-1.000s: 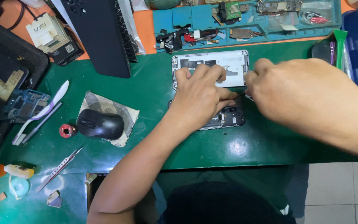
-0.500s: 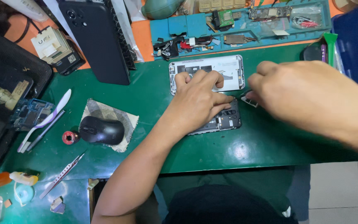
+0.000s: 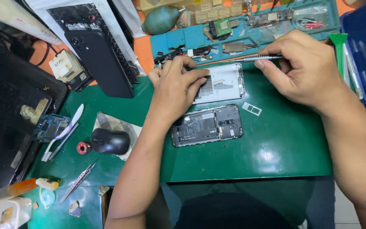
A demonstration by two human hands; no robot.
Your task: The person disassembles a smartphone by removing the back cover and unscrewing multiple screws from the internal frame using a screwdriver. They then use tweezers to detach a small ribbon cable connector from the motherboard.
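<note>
Both hands have lifted off the opened dark phone body (image 3: 207,125): left hand (image 3: 175,87) pins the white back cover (image 3: 223,83) toward the green mat's (image 3: 276,148) far edge, right hand (image 3: 306,68) pinching a slim metal tool (image 3: 255,59) lengthwise above it.

Bench count: two hands, two opened phone halves, one of most other things.

Two hands are at work: the left hand (image 3: 176,87) at 12 o'clock and the right hand (image 3: 306,68) at 2 o'clock, which grips one metal tool (image 3: 257,58). Two phone parts lie mid-mat: one white back cover (image 3: 223,82) and one dark open phone body (image 3: 207,125). One small card tray (image 3: 251,109), one black mouse (image 3: 110,141) at 9 o'clock, one red ring (image 3: 82,148), one pair of tweezers (image 3: 78,181) at 8 o'clock, one green air blower (image 3: 161,20) at 11 o'clock.
</note>
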